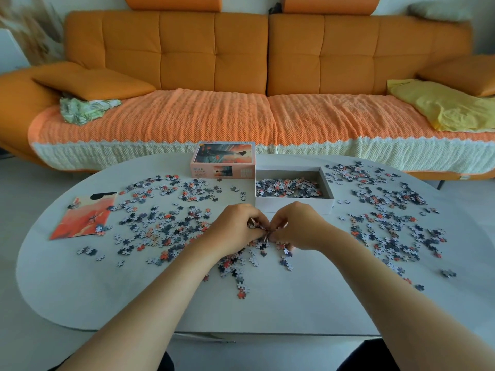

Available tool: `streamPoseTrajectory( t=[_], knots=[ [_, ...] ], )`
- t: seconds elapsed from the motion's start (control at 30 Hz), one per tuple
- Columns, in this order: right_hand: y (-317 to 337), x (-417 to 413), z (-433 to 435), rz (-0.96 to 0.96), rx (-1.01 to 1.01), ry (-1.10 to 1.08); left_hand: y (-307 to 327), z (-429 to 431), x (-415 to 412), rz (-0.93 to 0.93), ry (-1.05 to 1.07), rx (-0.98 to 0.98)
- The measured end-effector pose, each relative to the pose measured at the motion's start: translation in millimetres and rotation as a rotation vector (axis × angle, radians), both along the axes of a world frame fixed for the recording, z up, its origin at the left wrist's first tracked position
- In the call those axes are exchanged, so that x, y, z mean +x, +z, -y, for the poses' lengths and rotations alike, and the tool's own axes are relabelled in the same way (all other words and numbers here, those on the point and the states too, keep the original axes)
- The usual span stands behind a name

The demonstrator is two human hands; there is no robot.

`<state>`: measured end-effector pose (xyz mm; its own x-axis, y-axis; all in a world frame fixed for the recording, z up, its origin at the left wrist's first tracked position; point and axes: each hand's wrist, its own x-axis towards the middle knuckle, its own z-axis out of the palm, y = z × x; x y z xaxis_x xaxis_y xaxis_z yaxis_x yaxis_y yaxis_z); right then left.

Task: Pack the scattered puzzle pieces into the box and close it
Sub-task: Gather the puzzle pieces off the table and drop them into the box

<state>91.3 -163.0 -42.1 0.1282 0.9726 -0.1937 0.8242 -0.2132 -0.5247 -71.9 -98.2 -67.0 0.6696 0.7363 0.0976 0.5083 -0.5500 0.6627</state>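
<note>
Small grey, white and orange puzzle pieces point(166, 223) lie scattered over the white oval table point(281, 306), with another spread on the right point(388, 228). The open white box point(292, 206) stands behind my hands and holds a layer of pieces. Its printed lid point(223, 159) stands to the left of it. My left hand point(235, 227) and my right hand point(297, 226) meet at the table's middle, fingers curled together around a small clump of pieces. More pieces lie under and just below both hands.
A printed picture sheet point(85, 215) lies at the table's left. An orange sofa point(241, 62) with a knitted cover, cushions and a yellow cloth point(444, 105) runs behind the table. The near table edge is close to my body.
</note>
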Motion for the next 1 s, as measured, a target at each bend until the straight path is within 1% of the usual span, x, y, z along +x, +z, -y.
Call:
streamPoseTrajectory(
  t=[0.1,0.17,0.33,0.43,0.5,0.53,0.57,0.63,0.7,0.77,0.87,0.93,1.0],
  knots=[
    [5,11,-5,-0.041,0.015,-0.014,7,-4,7,0.034,0.007,-0.032],
    [13,18,-8,-0.09,0.065,-0.02,15,-9,13,0.084,0.017,-0.049],
    [24,33,-26,-0.122,0.317,-0.143,32,-30,36,0.293,0.055,-0.079],
    [23,38,-41,-0.052,0.482,-0.184,30,-43,54,0.38,0.11,-0.023],
    [22,41,-46,-0.02,0.552,-0.201,26,-48,63,0.375,0.14,0.055],
    [20,43,-48,-0.003,0.573,-0.203,23,-50,65,0.343,0.132,0.09],
    [18,45,-49,0.019,0.57,-0.198,19,-52,66,0.289,0.104,0.121],
    [12,53,-51,0.072,0.495,-0.17,13,-55,65,0.181,0.041,0.176],
    [7,58,-51,0.135,0.389,-0.122,12,-57,61,0.141,-0.004,0.217],
    [5,59,-49,0.186,0.339,-0.096,13,-60,56,0.13,-0.018,0.279],
    [5,53,-45,0.143,0.326,-0.052,15,-62,44,0.033,-0.025,0.384],
    [4,47,-41,0.127,0.23,0.045,15,-60,37,-0.092,-0.074,0.454],
    [2,42,-36,0.185,0.111,0.126,13,-57,35,-0.184,-0.125,0.485]
  ],
)
